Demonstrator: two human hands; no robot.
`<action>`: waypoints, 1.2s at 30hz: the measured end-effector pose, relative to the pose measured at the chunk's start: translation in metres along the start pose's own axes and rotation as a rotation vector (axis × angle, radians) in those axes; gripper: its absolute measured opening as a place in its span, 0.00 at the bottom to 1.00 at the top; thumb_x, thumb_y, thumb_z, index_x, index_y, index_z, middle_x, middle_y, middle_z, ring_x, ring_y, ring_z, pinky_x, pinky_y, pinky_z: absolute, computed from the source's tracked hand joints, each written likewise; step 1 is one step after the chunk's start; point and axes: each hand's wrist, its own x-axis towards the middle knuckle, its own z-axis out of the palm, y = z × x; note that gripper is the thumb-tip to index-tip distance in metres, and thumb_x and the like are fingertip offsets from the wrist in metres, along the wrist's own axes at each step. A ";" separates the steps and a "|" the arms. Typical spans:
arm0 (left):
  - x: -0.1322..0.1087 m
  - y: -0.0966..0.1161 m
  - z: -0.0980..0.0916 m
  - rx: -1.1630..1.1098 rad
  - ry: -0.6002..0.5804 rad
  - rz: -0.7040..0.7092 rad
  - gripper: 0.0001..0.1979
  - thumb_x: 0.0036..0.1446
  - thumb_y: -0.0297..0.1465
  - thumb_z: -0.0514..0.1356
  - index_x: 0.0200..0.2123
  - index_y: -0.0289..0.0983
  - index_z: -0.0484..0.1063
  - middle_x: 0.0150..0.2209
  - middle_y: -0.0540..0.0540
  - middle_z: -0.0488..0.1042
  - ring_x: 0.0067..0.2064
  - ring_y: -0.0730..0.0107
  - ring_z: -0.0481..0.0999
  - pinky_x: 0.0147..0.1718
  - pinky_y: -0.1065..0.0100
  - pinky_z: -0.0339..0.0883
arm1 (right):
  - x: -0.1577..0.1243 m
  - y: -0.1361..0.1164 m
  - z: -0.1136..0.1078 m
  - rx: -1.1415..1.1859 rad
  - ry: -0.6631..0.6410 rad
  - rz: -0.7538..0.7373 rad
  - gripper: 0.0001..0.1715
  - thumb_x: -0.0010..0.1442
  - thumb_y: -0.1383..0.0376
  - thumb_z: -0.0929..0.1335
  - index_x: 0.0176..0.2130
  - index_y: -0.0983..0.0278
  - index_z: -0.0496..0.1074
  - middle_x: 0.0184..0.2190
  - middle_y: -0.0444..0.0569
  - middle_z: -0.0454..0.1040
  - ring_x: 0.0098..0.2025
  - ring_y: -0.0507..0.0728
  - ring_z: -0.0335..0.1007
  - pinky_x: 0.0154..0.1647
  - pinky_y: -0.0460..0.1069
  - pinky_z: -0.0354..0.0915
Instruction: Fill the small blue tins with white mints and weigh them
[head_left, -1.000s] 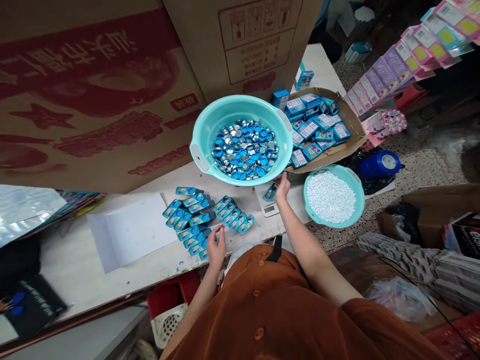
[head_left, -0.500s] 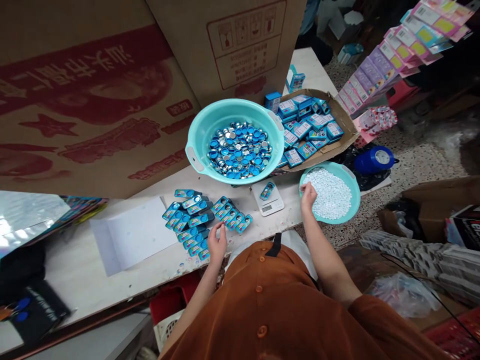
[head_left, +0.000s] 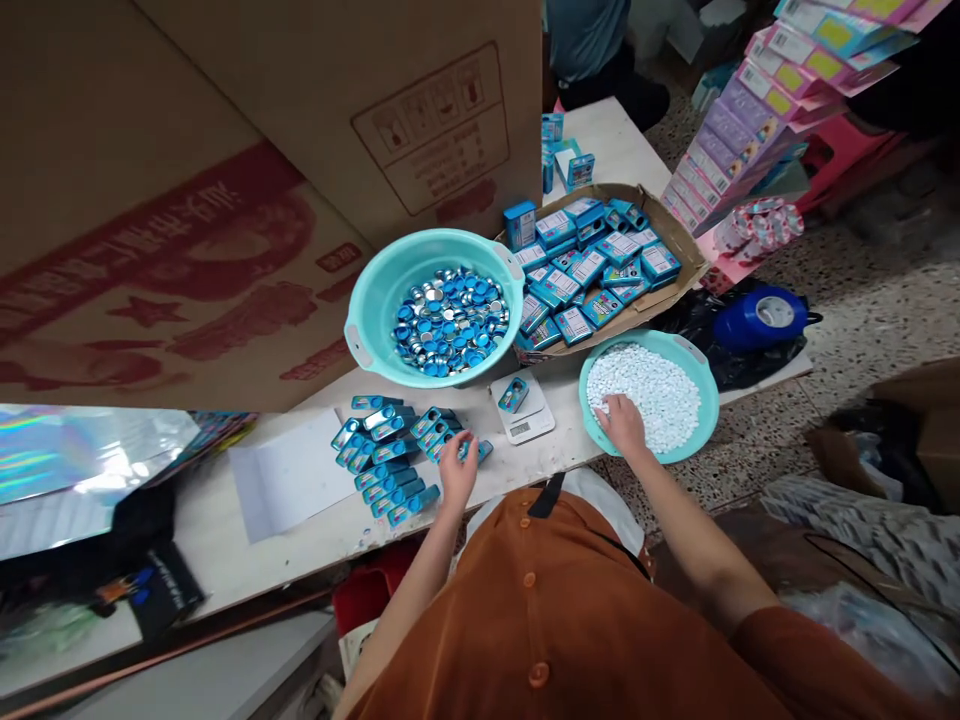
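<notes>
My right hand (head_left: 622,425) reaches into a teal basin (head_left: 709,425) of small white tablets (head_left: 651,385), its fingertips pressed together among them. At the row of small blue boxes with round openings (head_left: 433,425), my left hand (head_left: 458,470) has its thumb and fingers around one box, which they partly hide. More such boxes (head_left: 390,470) stand packed to the left, some with the opening covered by a blue cap. Between my hands, one blue box (head_left: 514,395) lies on a white digital scale (head_left: 531,425).
A larger teal basin (head_left: 360,300) holds blue and silver round caps (head_left: 454,320). Behind the scale is a cardboard tray (head_left: 686,235) of blue boxes. A big carton (head_left: 247,200) rises at the back left. White paper (head_left: 292,480) lies at left, a blue tape roll (head_left: 761,318) at right.
My right hand has moved from the basin's rim down into the tablets. My left hand has shifted right, onto the row of boxes. The camera view has turned slightly.
</notes>
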 end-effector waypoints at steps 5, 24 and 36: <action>0.038 0.031 0.035 0.177 -0.051 0.200 0.14 0.58 0.38 0.56 0.44 0.38 0.71 0.37 0.41 0.75 0.43 0.56 0.72 0.46 0.57 0.63 | 0.004 0.010 0.002 -0.057 -0.033 -0.070 0.17 0.64 0.56 0.60 0.41 0.65 0.69 0.38 0.57 0.69 0.41 0.61 0.63 0.36 0.52 0.54; 0.091 0.058 0.058 0.448 -0.266 0.512 0.09 0.60 0.32 0.53 0.37 0.40 0.73 0.39 0.40 0.73 0.46 0.53 0.69 0.46 0.55 0.60 | 0.031 0.009 -0.031 1.714 -0.080 0.832 0.16 0.56 0.54 0.65 0.31 0.64 0.71 0.17 0.40 0.62 0.14 0.46 0.48 0.14 0.44 0.42; 0.095 0.065 0.063 0.241 -0.196 0.473 0.12 0.59 0.34 0.56 0.45 0.40 0.71 0.43 0.40 0.73 0.48 0.53 0.69 0.49 0.55 0.60 | 0.053 -0.066 -0.026 2.023 -0.195 0.906 0.09 0.59 0.62 0.64 0.28 0.63 0.65 0.16 0.39 0.60 0.14 0.46 0.51 0.10 0.39 0.45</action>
